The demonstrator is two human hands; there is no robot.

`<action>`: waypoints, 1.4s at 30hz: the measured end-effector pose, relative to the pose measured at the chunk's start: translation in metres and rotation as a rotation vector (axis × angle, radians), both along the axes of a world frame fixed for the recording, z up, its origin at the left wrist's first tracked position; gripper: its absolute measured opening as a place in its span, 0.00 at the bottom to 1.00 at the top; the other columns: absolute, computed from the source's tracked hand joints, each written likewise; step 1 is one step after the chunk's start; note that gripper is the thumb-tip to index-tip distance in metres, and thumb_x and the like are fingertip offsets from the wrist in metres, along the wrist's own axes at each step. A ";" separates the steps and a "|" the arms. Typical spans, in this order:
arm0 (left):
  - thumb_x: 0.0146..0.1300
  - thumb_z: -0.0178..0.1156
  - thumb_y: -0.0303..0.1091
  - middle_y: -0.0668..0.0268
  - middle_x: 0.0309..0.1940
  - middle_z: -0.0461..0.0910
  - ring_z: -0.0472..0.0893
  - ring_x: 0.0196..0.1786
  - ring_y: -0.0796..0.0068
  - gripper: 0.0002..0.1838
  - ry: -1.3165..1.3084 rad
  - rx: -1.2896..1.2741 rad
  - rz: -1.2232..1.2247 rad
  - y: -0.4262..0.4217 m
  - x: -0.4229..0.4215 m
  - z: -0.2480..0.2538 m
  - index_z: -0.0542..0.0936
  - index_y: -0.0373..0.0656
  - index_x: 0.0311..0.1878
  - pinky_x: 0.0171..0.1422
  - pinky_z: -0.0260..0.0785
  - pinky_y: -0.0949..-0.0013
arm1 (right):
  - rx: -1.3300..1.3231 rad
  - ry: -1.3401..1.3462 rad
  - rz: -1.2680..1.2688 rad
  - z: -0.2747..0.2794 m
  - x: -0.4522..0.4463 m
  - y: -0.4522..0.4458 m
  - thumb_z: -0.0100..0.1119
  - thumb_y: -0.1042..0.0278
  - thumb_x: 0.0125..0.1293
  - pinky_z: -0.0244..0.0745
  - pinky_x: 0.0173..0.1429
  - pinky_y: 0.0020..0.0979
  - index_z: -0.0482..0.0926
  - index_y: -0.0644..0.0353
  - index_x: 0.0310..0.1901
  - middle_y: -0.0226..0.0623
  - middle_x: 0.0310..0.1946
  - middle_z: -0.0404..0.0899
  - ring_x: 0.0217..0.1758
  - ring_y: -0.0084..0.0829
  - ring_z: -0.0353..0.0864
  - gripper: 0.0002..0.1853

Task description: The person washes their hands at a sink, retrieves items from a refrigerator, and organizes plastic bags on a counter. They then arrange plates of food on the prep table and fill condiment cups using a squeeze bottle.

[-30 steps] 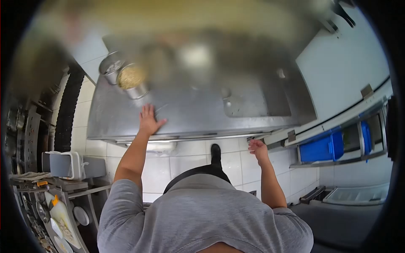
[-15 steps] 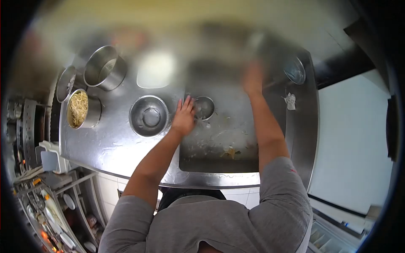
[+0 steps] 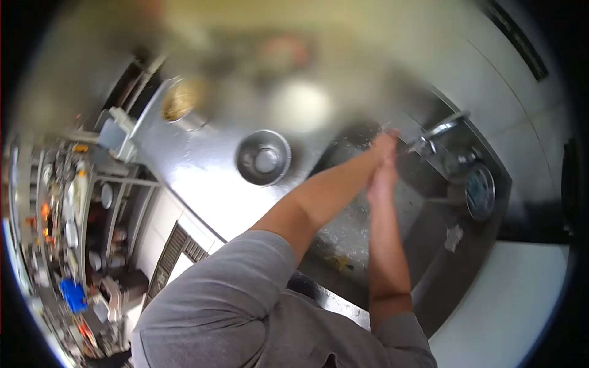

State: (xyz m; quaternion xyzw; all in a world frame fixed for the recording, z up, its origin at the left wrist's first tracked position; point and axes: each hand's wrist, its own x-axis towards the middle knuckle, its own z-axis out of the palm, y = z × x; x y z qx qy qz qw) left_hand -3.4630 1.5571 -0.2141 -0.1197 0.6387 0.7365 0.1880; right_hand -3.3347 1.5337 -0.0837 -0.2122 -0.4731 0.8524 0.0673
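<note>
Over the sink point(image 3: 353, 236), my left hand point(image 3: 384, 145) and my right hand point(image 3: 381, 179) are pressed against each other. They are close to the metal faucet point(image 3: 443, 127), just to its left. Both hands are blurred and overlap, so how the fingers are bent is hidden. No object shows between them. Below, the sink floor looks wet and splashed, with yellowish food scraps point(image 3: 339, 263) near its front edge.
On the steel counter point(image 3: 196, 165) to the left stands a metal bowl point(image 3: 264, 157). Farther back, a pot of noodle-like strands point(image 3: 179, 103) is blurred. Right of the sink are a round metal dish point(image 3: 480, 193) and a crumpled white scrap point(image 3: 453, 237).
My left hand has left the small bowl in the sink and moved right to meet my right hand near the faucet. The view has turned and shifted right.
</note>
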 end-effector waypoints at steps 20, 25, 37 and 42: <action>0.57 0.58 0.38 0.48 0.30 0.82 0.83 0.38 0.53 0.13 0.274 -0.431 -0.262 -0.040 0.095 0.148 0.84 0.36 0.31 0.47 0.75 0.57 | 0.153 -0.347 -0.280 -0.086 -0.078 0.172 0.49 0.62 0.68 0.76 0.42 0.37 0.75 0.62 0.46 0.37 0.40 0.78 0.42 0.36 0.78 0.13; 0.49 0.58 0.37 0.49 0.37 0.82 0.83 0.39 0.51 0.13 -0.031 -0.586 -0.137 -0.099 0.172 0.071 0.83 0.38 0.32 0.44 0.73 0.54 | -0.210 -0.294 0.391 -0.071 -0.019 0.089 0.51 0.69 0.67 0.76 0.43 0.32 0.74 0.66 0.46 0.45 0.37 0.78 0.39 0.35 0.78 0.11; 0.50 0.55 0.24 0.58 0.43 0.80 0.81 0.40 0.61 0.15 -0.063 -0.912 0.430 -0.404 0.225 0.090 0.80 0.39 0.43 0.47 0.73 0.64 | -0.309 -0.340 0.194 -0.077 -0.044 0.112 0.50 0.76 0.64 0.66 0.66 0.46 0.71 0.67 0.53 0.48 0.54 0.71 0.59 0.45 0.71 0.15; 0.64 0.49 0.56 0.51 0.72 0.49 0.46 0.75 0.51 0.36 -0.133 -1.604 0.345 -0.477 0.266 0.059 0.58 0.45 0.70 0.73 0.38 0.39 | -0.191 -0.438 0.189 -0.086 -0.027 0.128 0.52 0.72 0.65 0.69 0.64 0.44 0.71 0.66 0.53 0.46 0.52 0.73 0.58 0.43 0.73 0.15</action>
